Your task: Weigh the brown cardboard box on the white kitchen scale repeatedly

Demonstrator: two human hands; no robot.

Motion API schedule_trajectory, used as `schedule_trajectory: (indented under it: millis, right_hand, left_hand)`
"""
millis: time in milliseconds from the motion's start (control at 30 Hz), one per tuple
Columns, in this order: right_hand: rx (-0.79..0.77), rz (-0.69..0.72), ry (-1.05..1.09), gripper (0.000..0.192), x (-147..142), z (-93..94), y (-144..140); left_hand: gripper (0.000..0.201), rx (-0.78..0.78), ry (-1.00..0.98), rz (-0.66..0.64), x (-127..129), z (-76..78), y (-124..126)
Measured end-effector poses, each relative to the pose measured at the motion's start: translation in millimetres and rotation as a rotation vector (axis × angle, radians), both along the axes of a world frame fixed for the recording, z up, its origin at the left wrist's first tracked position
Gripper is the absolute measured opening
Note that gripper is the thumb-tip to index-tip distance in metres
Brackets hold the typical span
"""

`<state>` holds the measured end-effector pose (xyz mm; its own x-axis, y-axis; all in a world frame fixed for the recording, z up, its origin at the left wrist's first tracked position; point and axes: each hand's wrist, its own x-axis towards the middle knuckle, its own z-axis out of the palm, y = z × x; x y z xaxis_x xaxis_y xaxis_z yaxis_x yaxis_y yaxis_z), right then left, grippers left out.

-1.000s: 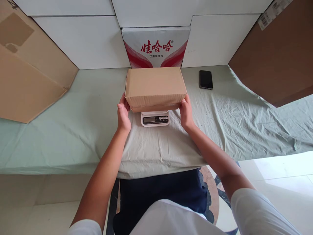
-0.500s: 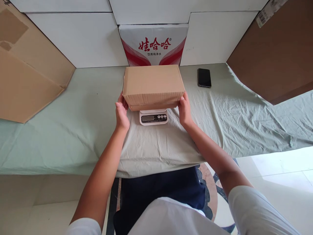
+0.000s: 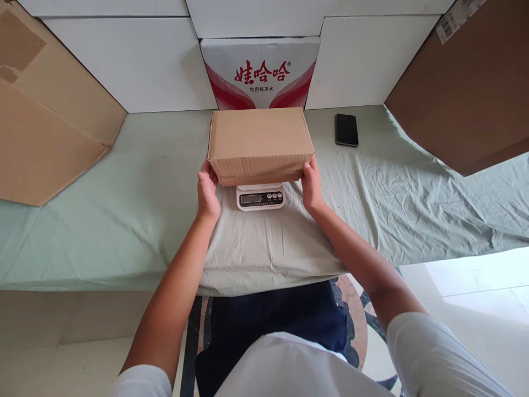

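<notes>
A closed brown cardboard box point(image 3: 261, 132) sits on or just over a small white kitchen scale point(image 3: 260, 197); its base hides the scale's platform, so contact cannot be told. The scale's dark display and round buttons face me, and no digits can be read. At the box's front left corner is my left hand point(image 3: 209, 190), thumb up and fingers reaching along the side, partly hidden. My right hand point(image 3: 312, 184) holds the front right corner, its thumb on the front face and its other fingers behind the side.
A black phone point(image 3: 346, 130) lies on the green cloth point(image 3: 165, 220) to the right. Behind stands a white and red printed carton point(image 3: 260, 71) against white panels point(image 3: 128, 66). Large brown cardboard pieces stand at the left point(image 3: 53, 127) and right point(image 3: 463, 99).
Almost nothing differs. The view has shifted very slightly, and both hands stay at the box's sides.
</notes>
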<state>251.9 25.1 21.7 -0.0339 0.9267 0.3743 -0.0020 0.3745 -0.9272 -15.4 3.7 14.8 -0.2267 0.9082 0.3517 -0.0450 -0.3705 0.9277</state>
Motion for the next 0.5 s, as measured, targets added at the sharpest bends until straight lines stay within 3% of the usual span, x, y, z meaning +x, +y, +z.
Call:
schedule_trajectory:
  millis: [500]
  right_hand:
    - [-0.025,-0.003,0.079,0.065,-11,9.1,-5]
  left_hand:
    - [0.089,0.011,-0.018,0.006,6,-2.1,1]
